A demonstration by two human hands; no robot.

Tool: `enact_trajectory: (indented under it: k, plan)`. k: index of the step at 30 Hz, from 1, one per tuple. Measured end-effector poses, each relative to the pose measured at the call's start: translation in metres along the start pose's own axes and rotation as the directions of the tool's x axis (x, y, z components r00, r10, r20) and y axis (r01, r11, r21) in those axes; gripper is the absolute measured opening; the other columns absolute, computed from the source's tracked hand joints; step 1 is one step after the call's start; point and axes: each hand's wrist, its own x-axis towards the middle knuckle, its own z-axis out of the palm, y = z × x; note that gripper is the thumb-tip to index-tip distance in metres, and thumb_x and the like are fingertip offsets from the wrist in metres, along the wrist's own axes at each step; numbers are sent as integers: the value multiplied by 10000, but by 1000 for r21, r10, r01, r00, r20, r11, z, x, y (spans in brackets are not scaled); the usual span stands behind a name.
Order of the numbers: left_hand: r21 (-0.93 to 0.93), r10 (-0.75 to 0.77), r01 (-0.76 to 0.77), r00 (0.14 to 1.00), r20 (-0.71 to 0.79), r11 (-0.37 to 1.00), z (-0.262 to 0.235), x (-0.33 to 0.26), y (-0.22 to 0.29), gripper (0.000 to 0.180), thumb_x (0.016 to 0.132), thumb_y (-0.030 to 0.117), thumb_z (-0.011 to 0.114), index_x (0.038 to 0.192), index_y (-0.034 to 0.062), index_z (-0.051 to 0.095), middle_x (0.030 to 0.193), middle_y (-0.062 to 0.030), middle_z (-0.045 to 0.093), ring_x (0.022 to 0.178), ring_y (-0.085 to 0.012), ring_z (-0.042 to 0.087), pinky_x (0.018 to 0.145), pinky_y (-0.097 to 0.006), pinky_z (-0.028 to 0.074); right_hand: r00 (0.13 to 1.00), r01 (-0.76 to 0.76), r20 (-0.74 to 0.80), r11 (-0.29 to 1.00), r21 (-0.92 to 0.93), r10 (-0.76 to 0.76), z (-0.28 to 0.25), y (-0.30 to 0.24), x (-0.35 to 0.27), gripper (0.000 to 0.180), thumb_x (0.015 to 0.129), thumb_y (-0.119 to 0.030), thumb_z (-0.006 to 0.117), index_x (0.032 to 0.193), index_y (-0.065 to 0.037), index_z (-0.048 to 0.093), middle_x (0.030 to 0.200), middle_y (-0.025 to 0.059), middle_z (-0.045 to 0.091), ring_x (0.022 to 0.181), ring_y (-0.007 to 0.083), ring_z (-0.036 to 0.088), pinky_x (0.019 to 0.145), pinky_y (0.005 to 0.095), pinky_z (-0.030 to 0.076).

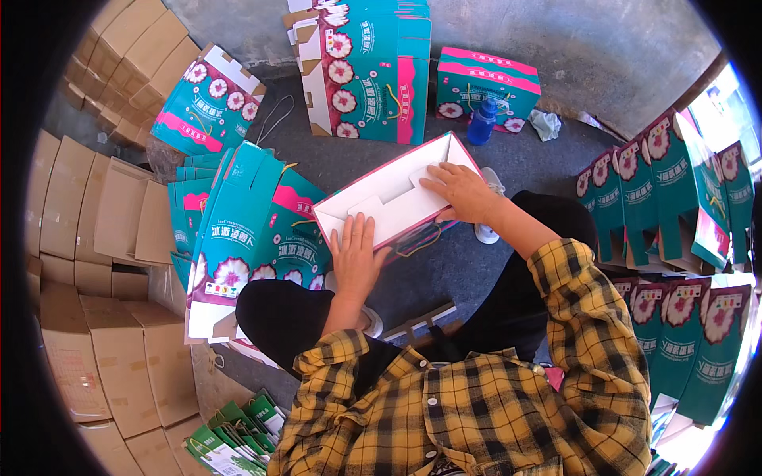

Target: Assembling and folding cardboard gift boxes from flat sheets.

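Observation:
A gift carton (389,200) with white flaps and pink-red edges lies tilted between my knees, its white flap side facing up. My left hand (356,252) rests on the carton's near left end, fingers stretched out over a white flap and thumb apart. Toward the far right end, my right hand (462,193) presses its spread fingers on the white flaps, thumb at the near edge. Slots and tabs of the flaps show between the hands. Part of a yellow cord handle (421,242) hangs on the carton's near side.
Flattened teal cartons (238,230) lean beside my left knee; another stack (369,75) stands by the wall. A made-up carton (488,87) and a blue bottle (482,123) stand farther back. Brown boxes (119,357) fill the left, rows of teal cartons (675,186) the right.

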Motion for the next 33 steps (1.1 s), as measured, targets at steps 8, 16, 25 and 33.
enact_trajectory:
  k: [8, 16, 25, 33]
  plan:
    - [-38, 15, -14, 999, 40, 999, 13, -1, -10, 537, 816, 323, 666, 1248, 31, 538, 1297, -144, 539, 1244, -312, 451, 1072, -511, 255, 987, 32, 154, 999, 25, -36, 9, 1, 4, 590, 712, -398, 748, 1203, -117, 579, 1132, 68, 586, 1071, 263, 538, 860, 386, 475]
    - [-84, 14, -12, 1000, 21, 996, 11, -1, -8, 550, 813, 327, 671, 1255, 32, 528, 1315, -167, 508, 1247, -334, 435, 1070, -490, 267, 993, 80, 80, 996, 34, -82, 4, 5, -1, 469, 760, -396, 707, 1114, -106, 602, 1042, 68, 609, 1021, 282, 559, 820, 395, 484]
    - [-570, -648, 444, 730, -217, 691, 17, 18, -92, 612, 907, 423, 550, 1281, -54, 469, 1340, -219, 451, 1275, -350, 401, 1069, -475, 278, 836, -323, -344, 890, 322, 428, 0, 73, 14, 523, 903, -489, 481, 1039, -10, 642, 1024, 200, 629, 992, 324, 595, 885, 395, 456]
    - [-649, -476, 678, 470, 743, -344, 65, -12, -151, 933, 834, 795, 243, 1229, 8, 549, 1170, -167, 618, 1064, -297, 595, 899, -418, 466, 385, -760, 682, -206, 617, 621, 49, 107, 6, 692, 936, -617, 348, 990, -6, 669, 842, 131, 664, 796, 231, 617, 746, 370, 494]
